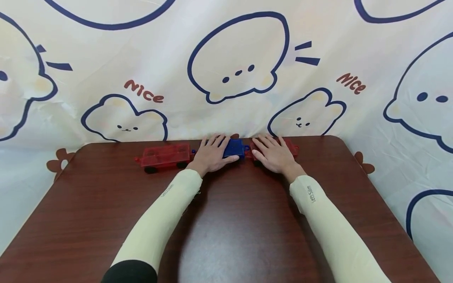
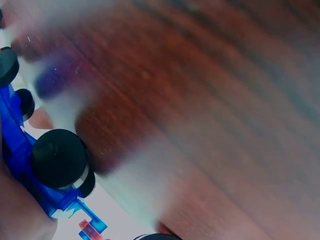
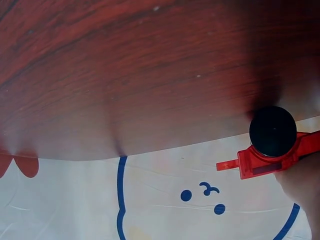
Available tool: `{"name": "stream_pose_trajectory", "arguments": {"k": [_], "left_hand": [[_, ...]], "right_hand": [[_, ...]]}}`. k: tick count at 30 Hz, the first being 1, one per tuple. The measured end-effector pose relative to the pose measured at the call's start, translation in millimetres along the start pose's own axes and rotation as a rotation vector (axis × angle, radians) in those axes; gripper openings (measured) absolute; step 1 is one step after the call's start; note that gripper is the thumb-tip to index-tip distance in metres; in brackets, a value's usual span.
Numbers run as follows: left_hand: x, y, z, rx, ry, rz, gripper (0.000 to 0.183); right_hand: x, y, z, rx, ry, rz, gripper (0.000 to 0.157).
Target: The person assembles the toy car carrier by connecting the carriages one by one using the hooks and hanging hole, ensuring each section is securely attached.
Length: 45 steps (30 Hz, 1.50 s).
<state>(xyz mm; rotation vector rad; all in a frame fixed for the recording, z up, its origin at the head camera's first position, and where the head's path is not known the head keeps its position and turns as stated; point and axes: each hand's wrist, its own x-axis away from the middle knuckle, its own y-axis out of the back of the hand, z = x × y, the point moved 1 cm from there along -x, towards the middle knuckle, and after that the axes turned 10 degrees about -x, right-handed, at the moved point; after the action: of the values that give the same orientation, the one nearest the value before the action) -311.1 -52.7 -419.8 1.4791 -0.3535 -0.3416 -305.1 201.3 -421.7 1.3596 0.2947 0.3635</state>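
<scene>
Three flat-topped, wheeled toy train cars stand in a row along the table's far edge in the head view. My left hand [image 1: 211, 154] rests with fingers spread over the blue car [image 1: 234, 147] in the middle, hiding its left part. On the right-hand red car [image 1: 292, 147] lies my right hand [image 1: 274, 154], its fingers extended too. The other red car [image 1: 166, 156] sits left of my left hand, untouched. Black wheels [image 2: 59, 159] of the blue car show in the left wrist view, where its blue coupling meets a red piece [image 2: 90, 231].
The brown wooden table [image 1: 240, 236] ends right behind the cars. A white cloth [image 1: 233, 118] with cartoon outlines hangs beyond that edge and at both sides.
</scene>
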Motion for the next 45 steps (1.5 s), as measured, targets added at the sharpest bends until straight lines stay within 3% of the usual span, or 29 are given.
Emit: {"name": "stream_pose_trajectory", "arguments": {"k": [15, 27, 45], "left_hand": [[0.5, -1.4, 6.0, 0.078, -0.003, -0.042, 0.089], [3.4, 5.3, 4.0, 0.024, -0.017, -0.017, 0.091], [4.1, 1.8, 6.7, -0.008, -0.024, -0.009, 0.093]], "right_hand": [[-6, -0.5, 0, 0.003, -0.066, 0.008, 0.07], [-8, 2.4, 1, -0.022, -0.083, 0.021, 0.07], [-10, 1.5, 0, -0.023, -0.08, 0.015, 0.07]]}}
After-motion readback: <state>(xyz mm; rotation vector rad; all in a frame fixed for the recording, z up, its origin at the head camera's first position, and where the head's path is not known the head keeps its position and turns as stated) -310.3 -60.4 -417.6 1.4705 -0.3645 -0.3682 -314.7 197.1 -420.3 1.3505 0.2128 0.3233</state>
